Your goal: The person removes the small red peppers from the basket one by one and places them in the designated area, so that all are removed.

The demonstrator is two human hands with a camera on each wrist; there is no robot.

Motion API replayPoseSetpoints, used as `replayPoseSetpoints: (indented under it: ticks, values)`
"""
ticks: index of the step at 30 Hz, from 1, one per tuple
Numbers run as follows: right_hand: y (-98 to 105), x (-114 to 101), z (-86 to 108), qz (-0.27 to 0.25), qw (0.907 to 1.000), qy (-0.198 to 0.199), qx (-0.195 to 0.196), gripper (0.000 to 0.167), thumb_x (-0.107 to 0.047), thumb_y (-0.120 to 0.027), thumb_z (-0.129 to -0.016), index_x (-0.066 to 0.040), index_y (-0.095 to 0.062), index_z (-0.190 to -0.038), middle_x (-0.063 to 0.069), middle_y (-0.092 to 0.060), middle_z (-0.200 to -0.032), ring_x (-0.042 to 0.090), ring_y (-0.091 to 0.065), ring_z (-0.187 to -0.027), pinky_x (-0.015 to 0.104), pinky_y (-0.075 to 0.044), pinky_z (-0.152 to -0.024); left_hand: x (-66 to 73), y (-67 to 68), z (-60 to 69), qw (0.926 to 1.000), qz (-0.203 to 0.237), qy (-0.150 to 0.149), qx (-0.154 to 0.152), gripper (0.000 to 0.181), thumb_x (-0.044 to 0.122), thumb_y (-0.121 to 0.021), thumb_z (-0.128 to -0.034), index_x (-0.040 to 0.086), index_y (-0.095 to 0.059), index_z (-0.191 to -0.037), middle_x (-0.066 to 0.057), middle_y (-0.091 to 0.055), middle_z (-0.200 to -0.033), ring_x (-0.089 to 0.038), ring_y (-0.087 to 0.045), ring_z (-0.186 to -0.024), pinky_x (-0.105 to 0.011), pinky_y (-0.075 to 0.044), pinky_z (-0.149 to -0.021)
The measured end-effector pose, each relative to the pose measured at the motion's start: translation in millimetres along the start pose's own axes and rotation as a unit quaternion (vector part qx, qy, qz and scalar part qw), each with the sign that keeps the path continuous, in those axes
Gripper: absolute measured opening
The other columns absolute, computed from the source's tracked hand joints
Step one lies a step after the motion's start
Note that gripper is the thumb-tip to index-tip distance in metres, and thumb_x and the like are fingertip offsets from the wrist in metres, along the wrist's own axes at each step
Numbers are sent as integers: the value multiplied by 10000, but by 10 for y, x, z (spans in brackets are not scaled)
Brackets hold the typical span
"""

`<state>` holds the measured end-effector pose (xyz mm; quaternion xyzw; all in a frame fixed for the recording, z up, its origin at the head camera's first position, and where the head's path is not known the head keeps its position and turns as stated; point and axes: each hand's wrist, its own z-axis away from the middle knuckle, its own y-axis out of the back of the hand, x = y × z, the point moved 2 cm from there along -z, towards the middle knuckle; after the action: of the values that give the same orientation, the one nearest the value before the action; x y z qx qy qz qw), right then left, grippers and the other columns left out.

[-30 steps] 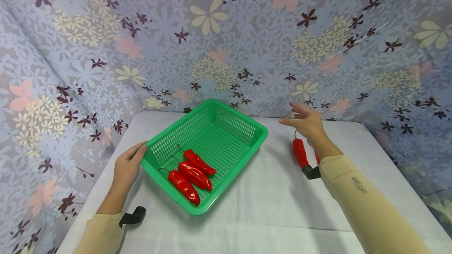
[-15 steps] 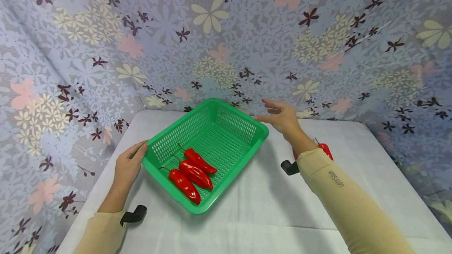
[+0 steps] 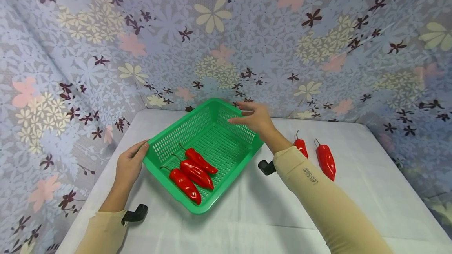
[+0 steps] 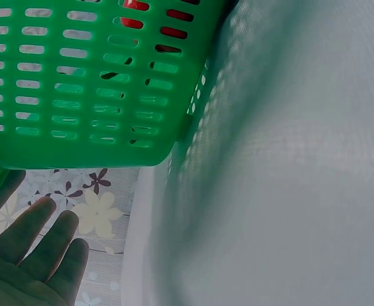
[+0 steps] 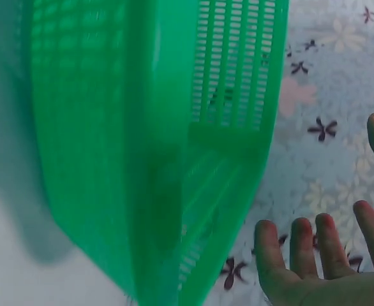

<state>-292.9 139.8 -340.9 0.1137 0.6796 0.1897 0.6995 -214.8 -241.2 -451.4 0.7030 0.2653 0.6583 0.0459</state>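
Note:
A green perforated plastic basket (image 3: 226, 164) stands at an angle on the table, with three red peppers (image 3: 196, 174) lying side by side in its near left part. At its left corner my left hand (image 3: 128, 166) pinches the rim, and in the left wrist view several fingers (image 4: 59, 255) extend free below the basket. Over the basket's far right side hovers my right hand (image 3: 256, 118), fingers apart and holding nothing. The right wrist view has that hand's spread fingers (image 5: 330, 248) beside the basket wall. Two more red peppers (image 3: 325, 161) lie on the table to the right.
White cloth (image 3: 240, 230) covers the table. Flowered fabric (image 3: 219, 42) rises behind and at both sides. My right sleeve (image 3: 318, 191) crosses the right part of the table and partly hides one pepper. Each wrist carries a black camera mount (image 3: 267, 167).
My right hand has moved left from above the loose peppers to the basket's far right side, uncovering those peppers. The left hand, basket and peppers stay in place.

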Motion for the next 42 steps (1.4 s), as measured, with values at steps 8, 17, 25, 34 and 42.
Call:
replayPoseSetpoints:
  ticks: [8,17,25,34,42]
  values:
    - [-314,-97,-42,-34,9997,26,-261,703,-258,-896,-790,-221,-593,-1424,39,-577,-1401,274,-519,-1292,455,-503,-967,-1,-4,-2,10000,31,24,-33,565,541,-554,-999,99,-673,-1332,-118,-628,-1350,-305,-495,-1341,-539,-361,-1095]
    - [-636,-240,-92,-425,9964,-224,-692,674,-201,-908,-772,-218,-628,-1384,28,-568,-1403,260,-550,-1237,469,-519,-953,-9,2,-1,9999,142,15,-33,564,541,-566,-996,101,-672,-1332,-108,-627,-1354,-292,-498,-1339,-518,-365,-1098]
    - [-878,-245,-157,-798,9913,-431,-950,646,-120,-902,-769,-183,-649,-1361,49,-532,-1449,278,-536,-1252,471,-540,-916,-31,1,-8,9999,134,-24,-77,574,548,-561,-995,100,-668,-1338,-105,-620,-1364,-289,-499,-1339,-508,-376,-1091]
    - [-1157,-129,-223,-368,9917,-768,-963,750,-148,-923,-739,-188,-606,-1417,98,-498,-1492,347,-606,-1173,471,-554,-890,-35,-11,-26,9998,176,23,-108,582,556,-558,-993,102,-664,-1342,-110,-619,-1366,-305,-499,-1337,-525,-387,-1080]
    - [-1378,-78,-224,146,9884,-946,-1179,776,-143,-918,-744,-186,-578,-1441,107,-469,-1516,354,-511,-1296,462,-555,-889,-36,-13,-33,9998,166,48,-73,573,558,-569,-987,112,-674,-1332,-105,-622,-1363,-300,-501,-1333,-521,-394,-1074]
